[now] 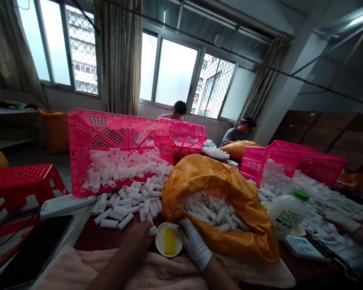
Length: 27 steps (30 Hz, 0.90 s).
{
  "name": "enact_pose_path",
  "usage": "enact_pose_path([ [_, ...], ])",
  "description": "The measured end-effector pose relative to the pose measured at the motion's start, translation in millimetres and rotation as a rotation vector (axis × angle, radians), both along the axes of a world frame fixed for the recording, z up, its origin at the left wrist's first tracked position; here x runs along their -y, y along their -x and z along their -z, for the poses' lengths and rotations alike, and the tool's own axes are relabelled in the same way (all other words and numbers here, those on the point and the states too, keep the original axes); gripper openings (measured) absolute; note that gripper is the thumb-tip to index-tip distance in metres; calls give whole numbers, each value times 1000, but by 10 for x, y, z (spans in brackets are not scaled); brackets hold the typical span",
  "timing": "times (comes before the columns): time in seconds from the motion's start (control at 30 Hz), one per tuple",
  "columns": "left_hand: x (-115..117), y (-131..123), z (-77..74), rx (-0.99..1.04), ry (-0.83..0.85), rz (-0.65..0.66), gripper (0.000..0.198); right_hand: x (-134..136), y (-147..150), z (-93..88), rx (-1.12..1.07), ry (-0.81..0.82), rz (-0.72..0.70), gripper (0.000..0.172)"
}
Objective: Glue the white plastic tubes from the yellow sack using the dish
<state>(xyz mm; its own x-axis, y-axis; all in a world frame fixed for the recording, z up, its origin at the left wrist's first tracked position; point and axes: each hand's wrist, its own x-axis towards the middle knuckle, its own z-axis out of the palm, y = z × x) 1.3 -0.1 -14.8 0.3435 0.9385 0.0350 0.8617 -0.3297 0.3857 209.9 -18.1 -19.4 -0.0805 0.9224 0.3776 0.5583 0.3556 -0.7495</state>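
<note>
My bare left hand [134, 241] and white-gloved right hand [194, 243], fingers curled narrow, whether gripping anything I cannot tell, flank a small dish [159, 241] below white tubes [211, 211] in an orange sack [230, 193].

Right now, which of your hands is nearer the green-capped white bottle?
Right: the gloved right hand is nearer, left of the bottle, with the orange woven sack between them. The bare left hand is farther left, beyond the round white dish.
</note>
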Motion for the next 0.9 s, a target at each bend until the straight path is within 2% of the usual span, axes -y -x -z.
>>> enact_pose_path([
  [0.17, 6, 5, 2, 14, 4, -10, 17, 38, 24, -99, 21, -34, -45, 21],
  [0.33, 7, 16, 7, 6, 0, 3, 17, 30, -19, -55, 106, -42, 5, 21],
  [0.43, 5, 15, -10, -11, -3, 11, 18, 33, -13, -48, 136, -65, -39, 16],
  [0.63, -12, 31, 28, 23, 1, 21, 18, 53, -54, -36, 259, -289, -84, 21],
  [0.7, -21, 45, 28, 33, -36, 17, 19, 46, -83, -31, 187, -334, -61, 22],
  [0.77, -20, 53, -1, 39, -115, -6, 18, 53, -102, -62, 20, -308, 0, 19],
  [0.83, 7, 38, -62, 76, -180, -21, 19, 90, -105, -138, -171, -191, 53, 18],
  [0.9, 65, -9, -144, 147, -170, -6, 22, 159, -98, -241, -327, -38, 63, 24],
])
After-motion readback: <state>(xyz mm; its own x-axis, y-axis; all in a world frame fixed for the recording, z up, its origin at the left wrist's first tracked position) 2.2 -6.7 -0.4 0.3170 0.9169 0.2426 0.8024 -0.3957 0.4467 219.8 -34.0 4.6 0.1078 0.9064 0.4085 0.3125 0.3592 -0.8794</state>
